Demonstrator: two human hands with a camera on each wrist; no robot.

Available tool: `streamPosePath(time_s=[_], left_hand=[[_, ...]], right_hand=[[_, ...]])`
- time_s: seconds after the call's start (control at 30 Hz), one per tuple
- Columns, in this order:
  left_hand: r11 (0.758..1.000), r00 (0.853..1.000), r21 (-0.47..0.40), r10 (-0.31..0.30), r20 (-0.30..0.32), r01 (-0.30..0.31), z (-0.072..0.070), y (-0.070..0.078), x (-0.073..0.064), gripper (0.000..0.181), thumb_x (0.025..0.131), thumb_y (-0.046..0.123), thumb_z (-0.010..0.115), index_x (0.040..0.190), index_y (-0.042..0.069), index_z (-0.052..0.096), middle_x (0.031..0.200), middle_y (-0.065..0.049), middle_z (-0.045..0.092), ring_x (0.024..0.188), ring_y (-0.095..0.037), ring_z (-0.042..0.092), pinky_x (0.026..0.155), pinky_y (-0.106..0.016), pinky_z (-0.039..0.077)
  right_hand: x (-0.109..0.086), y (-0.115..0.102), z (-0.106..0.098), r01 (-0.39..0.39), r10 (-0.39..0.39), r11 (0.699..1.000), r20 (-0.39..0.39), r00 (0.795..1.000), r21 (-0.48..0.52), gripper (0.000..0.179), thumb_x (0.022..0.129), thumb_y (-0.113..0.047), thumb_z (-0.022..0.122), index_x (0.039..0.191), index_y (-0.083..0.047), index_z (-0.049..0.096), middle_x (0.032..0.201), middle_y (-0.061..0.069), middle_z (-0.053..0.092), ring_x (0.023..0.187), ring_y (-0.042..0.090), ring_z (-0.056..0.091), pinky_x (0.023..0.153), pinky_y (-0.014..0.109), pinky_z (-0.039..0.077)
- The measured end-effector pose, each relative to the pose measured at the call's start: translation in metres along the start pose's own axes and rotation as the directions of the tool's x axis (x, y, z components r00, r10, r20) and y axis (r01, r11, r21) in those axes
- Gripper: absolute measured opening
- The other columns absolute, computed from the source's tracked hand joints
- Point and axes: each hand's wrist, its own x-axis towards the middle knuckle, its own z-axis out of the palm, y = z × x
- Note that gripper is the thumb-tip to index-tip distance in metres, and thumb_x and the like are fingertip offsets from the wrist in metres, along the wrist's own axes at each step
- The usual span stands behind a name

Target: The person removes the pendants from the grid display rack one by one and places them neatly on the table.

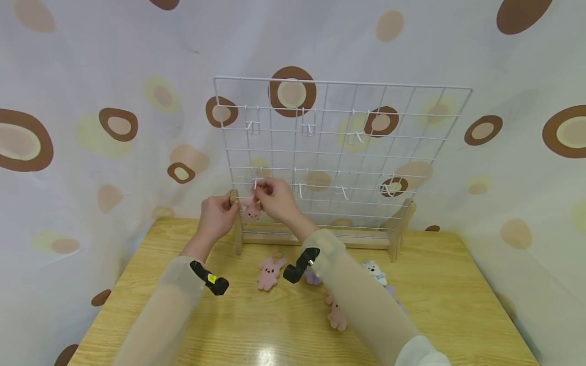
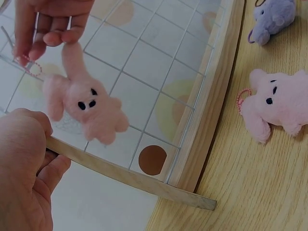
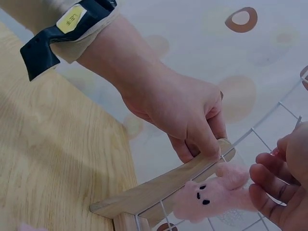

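A pink plush bunny keychain hangs in front of the white wire grid rack, near its lower left hook. My right hand pinches the keychain's pink bead chain at that hook; whether the chain is over the hook I cannot tell. One long ear touches those fingers in the left wrist view. With thumb and fingers my left hand grips the top of the rack's left wooden upright, beside the plush. Several other white hooks on the grid bear nothing.
On the wooden table lie a pink plush, another pink one partly behind my right sleeve, a purple one and a white one. A spotted cloth hangs behind the rack.
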Motion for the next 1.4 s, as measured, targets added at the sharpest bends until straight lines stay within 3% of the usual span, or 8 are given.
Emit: streamPosePath(time_s=[0.07,0.23,0.4,0.57,0.83,1.17,1.4], left_hand=[[1.000,1.000,-0.001,0.010,-0.001,-0.010,0.000,0.000,0.000,0.032,0.103,0.005,0.064,0.131,-0.009,0.070,0.106,-0.021,0.076,0.074,-0.016,0.068,0.057,-0.018,0.048],[1.000,1.000,-0.006,-0.005,0.005,0.005,-0.002,0.001,0.000,0.030,0.104,0.008,0.063,0.127,-0.008,0.072,0.093,-0.018,0.078,0.058,-0.013,0.057,0.049,-0.022,0.042],[1.000,1.000,-0.011,-0.027,0.011,0.027,-0.003,0.003,0.000,0.032,0.104,0.008,0.063,0.130,-0.009,0.070,0.096,-0.020,0.078,0.057,-0.012,0.055,0.049,-0.023,0.041],[1.000,1.000,-0.004,-0.027,0.001,0.027,-0.002,0.003,0.000,0.034,0.104,0.005,0.062,0.134,-0.009,0.067,0.105,-0.022,0.077,0.064,-0.011,0.062,0.053,-0.020,0.045],[1.000,1.000,0.011,-0.011,-0.015,0.011,-0.001,0.002,0.000,0.030,0.102,0.004,0.063,0.129,-0.009,0.071,0.102,-0.021,0.077,0.077,-0.017,0.069,0.059,-0.016,0.047],[0.999,0.999,0.037,0.022,-0.024,-0.021,0.001,0.001,0.000,0.026,0.101,0.004,0.063,0.120,-0.008,0.076,0.092,-0.018,0.078,0.063,-0.013,0.062,0.056,-0.020,0.045],[0.999,0.999,0.047,0.024,-0.036,-0.022,0.001,0.001,0.001,0.024,0.100,0.005,0.063,0.114,-0.007,0.079,0.084,-0.014,0.078,0.058,-0.011,0.057,0.055,-0.021,0.043]], right_hand=[[0.000,-0.002,-0.002,0.030,-0.032,0.997,-0.017,0.999,-0.066,0.020,0.107,-0.007,0.061,0.112,0.009,0.072,0.088,0.016,0.071,0.076,0.029,0.068,0.063,0.025,0.054],[-0.004,-0.009,-0.005,0.080,-0.089,0.978,-0.040,0.995,-0.193,0.020,0.108,-0.011,0.061,0.113,0.004,0.073,0.092,0.010,0.070,0.081,0.021,0.063,0.067,0.026,0.051],[-0.010,-0.016,-0.008,0.091,-0.102,0.976,-0.044,0.994,-0.198,0.020,0.110,-0.013,0.058,0.114,0.002,0.070,0.097,0.010,0.068,0.079,0.019,0.061,0.063,0.027,0.049],[-0.015,-0.020,-0.011,0.112,-0.119,0.977,-0.028,0.992,-0.181,0.022,0.110,-0.013,0.057,0.114,0.005,0.070,0.097,0.010,0.069,0.078,0.020,0.062,0.062,0.027,0.050],[-0.025,-0.027,-0.016,0.105,-0.100,0.985,0.044,0.994,-0.134,0.021,0.110,-0.013,0.058,0.115,0.003,0.070,0.104,0.013,0.067,0.076,0.020,0.063,0.065,0.028,0.052],[-0.035,-0.032,-0.024,0.048,-0.060,0.995,0.139,0.988,0.084,0.018,0.107,-0.009,0.061,0.101,0.004,0.071,0.091,0.019,0.071,0.070,0.019,0.066,0.067,0.036,0.057],[-0.044,-0.035,-0.030,0.119,-0.135,0.989,0.202,0.970,0.091,0.020,0.107,-0.010,0.064,0.099,0.006,0.073,0.080,0.014,0.070,0.067,0.024,0.065,0.062,0.031,0.053]])
